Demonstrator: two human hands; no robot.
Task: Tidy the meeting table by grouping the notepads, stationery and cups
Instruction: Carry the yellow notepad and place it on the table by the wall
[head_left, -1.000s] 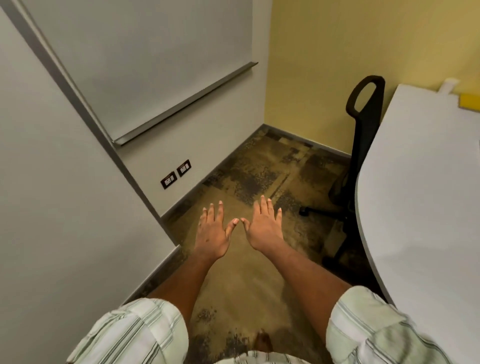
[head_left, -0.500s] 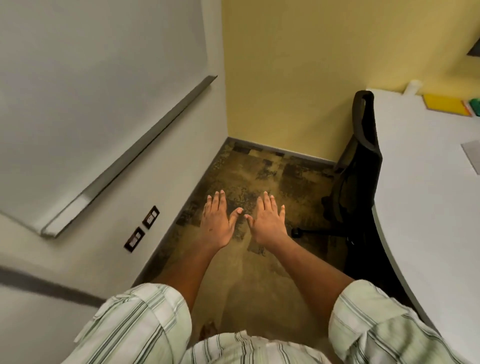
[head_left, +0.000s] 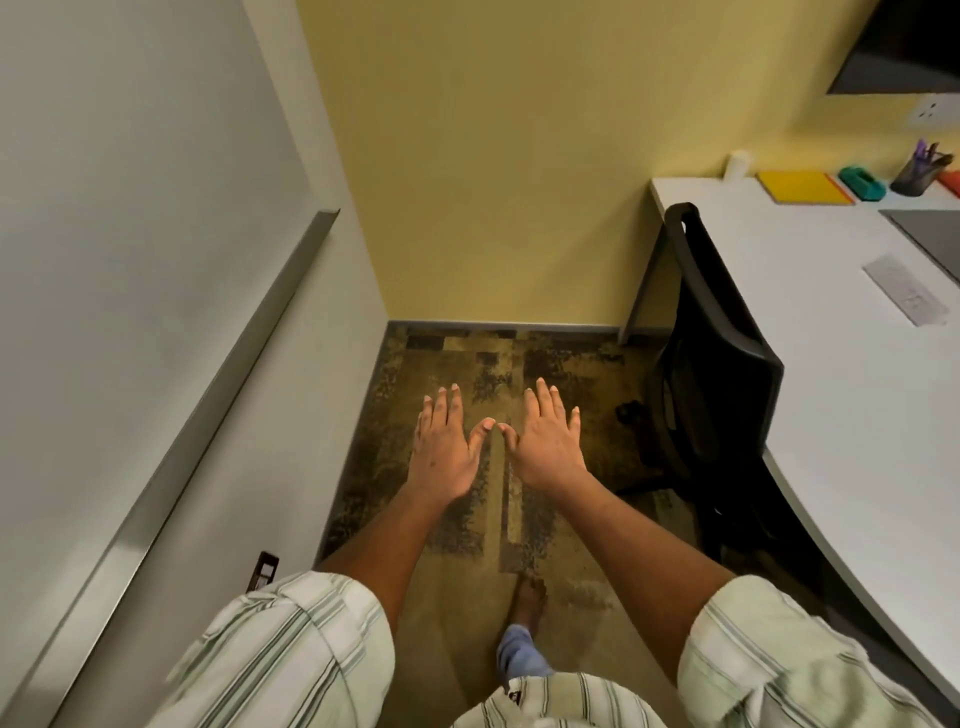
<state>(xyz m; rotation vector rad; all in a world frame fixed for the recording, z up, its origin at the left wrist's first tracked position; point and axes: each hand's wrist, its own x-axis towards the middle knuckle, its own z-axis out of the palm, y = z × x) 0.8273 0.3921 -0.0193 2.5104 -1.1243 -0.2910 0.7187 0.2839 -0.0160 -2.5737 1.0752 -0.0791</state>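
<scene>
Yellow and flat, the one notepad (head_left: 802, 188) that you can see whole lies on the white table (head_left: 857, 415), along its far edge by the wall. On that same far edge, one white cup (head_left: 737, 165) stands nearest the table's corner. Further from the corner are one teal tape dispenser (head_left: 862, 183) and one dark pen pot (head_left: 917, 176) with purple pens in it. One grey sheet (head_left: 930, 236) and one pale strip (head_left: 904, 297) lie closer in on the table. One black chair (head_left: 722, 353) stands against the table's curved side. Your two hands are off the table, out over the carpet (head_left: 561, 374) beyond the chair. Your left hand (head_left: 444, 449) and right hand (head_left: 545, 447) are palms down with fingers straight, thumb tips almost meeting, and they hold nothing.
</scene>
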